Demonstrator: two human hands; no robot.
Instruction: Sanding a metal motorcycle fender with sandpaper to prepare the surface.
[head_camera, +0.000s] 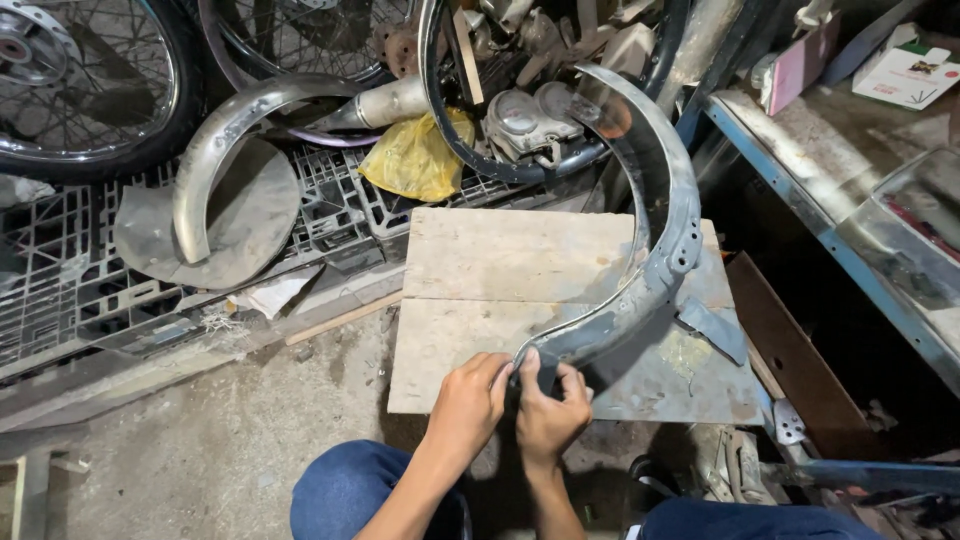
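Your left hand (468, 398) and right hand (551, 402) both pinched the near end of a curved, dull grey, scuffed fender (655, 240), standing arched on the board (480, 300), one more fender (215, 150) far left, two wheels.

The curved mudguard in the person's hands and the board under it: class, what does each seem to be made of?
Curved mudguard: probably sheet metal, dull grey and worn, with punched holes. Board: pale unfinished wood, by its visible grain and plank seam.
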